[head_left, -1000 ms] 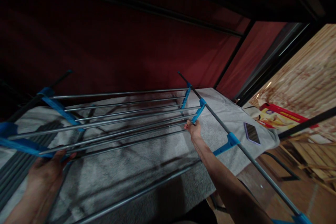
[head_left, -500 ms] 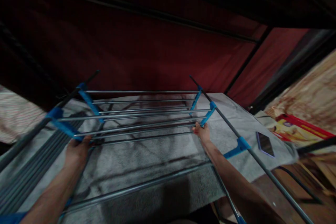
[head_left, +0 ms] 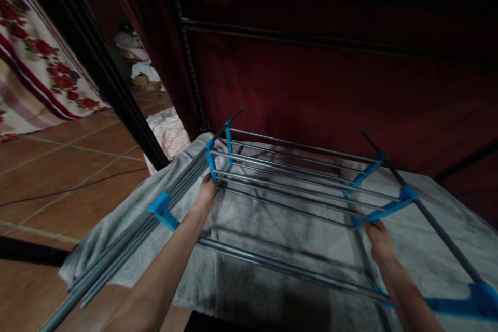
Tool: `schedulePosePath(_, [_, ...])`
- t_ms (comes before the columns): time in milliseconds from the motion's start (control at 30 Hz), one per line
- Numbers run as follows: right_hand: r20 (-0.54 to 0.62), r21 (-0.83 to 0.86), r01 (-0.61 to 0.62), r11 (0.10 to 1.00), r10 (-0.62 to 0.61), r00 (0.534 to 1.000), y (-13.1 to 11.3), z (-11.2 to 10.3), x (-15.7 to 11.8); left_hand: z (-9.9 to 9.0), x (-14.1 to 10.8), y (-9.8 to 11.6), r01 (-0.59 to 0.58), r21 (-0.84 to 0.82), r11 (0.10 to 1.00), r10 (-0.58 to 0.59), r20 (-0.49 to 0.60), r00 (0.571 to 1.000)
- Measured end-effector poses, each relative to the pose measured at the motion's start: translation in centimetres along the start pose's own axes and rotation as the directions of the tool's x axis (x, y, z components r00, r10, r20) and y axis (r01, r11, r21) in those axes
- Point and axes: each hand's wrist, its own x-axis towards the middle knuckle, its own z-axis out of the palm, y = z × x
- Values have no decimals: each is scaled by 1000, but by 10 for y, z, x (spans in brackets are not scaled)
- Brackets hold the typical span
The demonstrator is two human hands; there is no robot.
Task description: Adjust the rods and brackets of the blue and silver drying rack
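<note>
Rack point(head_left: 280, 169) stands on a grey blanket point(head_left: 257, 228), its thin metal rods running crosswise between blue brackets on two side poles. The left front bracket point(head_left: 211, 161) and the right front bracket point(head_left: 383, 211) carry the rod ends. The person's left hand point(head_left: 207, 190) grasps the rack at the lower end of the left front bracket, and the right hand point(head_left: 377, 236) grasps the lower end of the right one; some fingertips are hidden. A thicker bar point(head_left: 288, 268) crosses nearer the person. Loose rods point(head_left: 120, 259) lie bundled along the left pole. Behind hangs a dark red curtain point(head_left: 311, 93). Beyond a black post point(head_left: 97, 62) are floor tiles point(head_left: 78, 163), a floral cloth point(head_left: 46, 62) and a dim pile point(head_left: 140, 57).
</note>
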Motion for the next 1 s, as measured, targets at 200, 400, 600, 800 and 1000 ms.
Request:
schedulePosePath(200, [-119, 24, -66, 998, 69, 991, 14, 2, -12, 5, 1, 3, -214, 38, 976, 217, -70, 974])
schedulePosePath(400, [111, -212, 708, 674, -703, 703, -50, 34, -77, 16, 6, 10, -360, 61, 931, 362, -41, 931])
schedulePosePath(600, [404, -263, 937, 231, -856, 324, -134, 114, -100, 12, 6, 13, -421, 63, 905, 421, 6, 907])
schedulePosePath(800, [609, -259, 961, 93, -757, 237, -178, 175, -99, 16, 9, 18, -439, 74, 895, 439, 18, 898])
schedulePosePath(1000, [653, -242, 958, 153, -705, 278, -191, 185, -99, 19, 9, 14, -420, 73, 905, 421, -3, 907])
